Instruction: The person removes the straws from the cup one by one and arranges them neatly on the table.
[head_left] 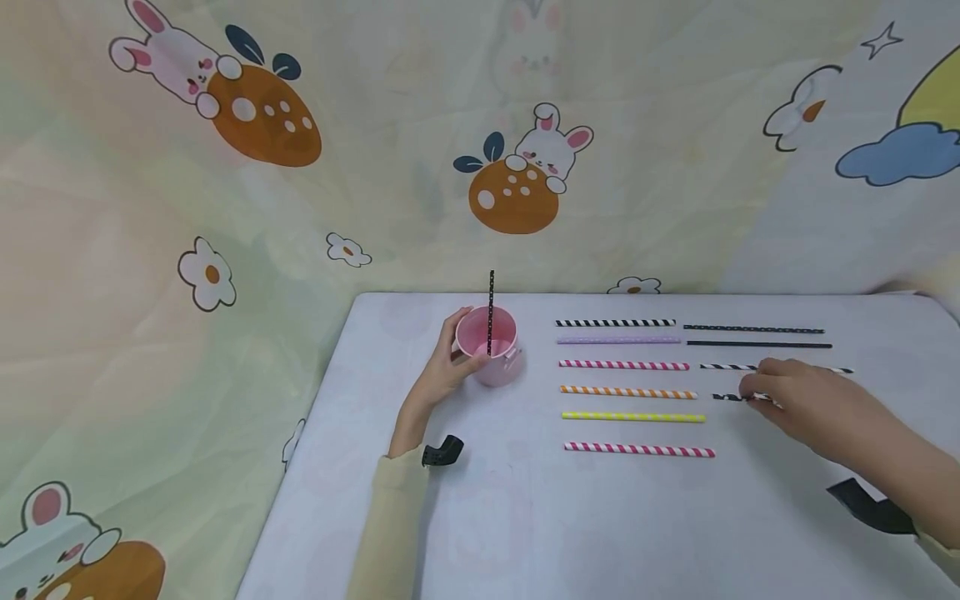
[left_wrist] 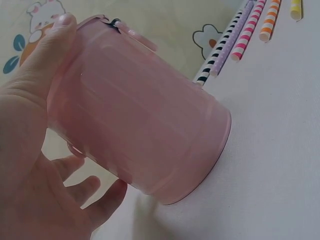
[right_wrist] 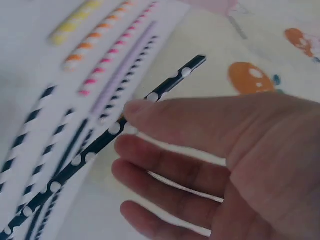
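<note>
My left hand (head_left: 442, 371) holds a pink cup (left_wrist: 145, 115) at the left of the white table, thumb on one side and fingers on the other. A black straw with white dots (head_left: 491, 304) stands upright in the cup. At the right, my right hand (head_left: 813, 400) is low over the straws. In the right wrist view its thumb and forefinger pinch a black straw with white dots (right_wrist: 85, 155). The head view shows the fingers at a black-and-white straw (head_left: 726, 397), partly hidden by the hand.
Beside the cup lies a column of straws: black-striped (head_left: 615, 322), purple (head_left: 618, 340), pink-striped (head_left: 622, 365), orange-striped (head_left: 627, 392), yellow (head_left: 633, 417) and another pink-striped (head_left: 637, 450). Farther right are dotted (head_left: 753, 329), plain black (head_left: 757, 343) and black-and-white striped (head_left: 723, 367) straws. A printed cloth hangs behind.
</note>
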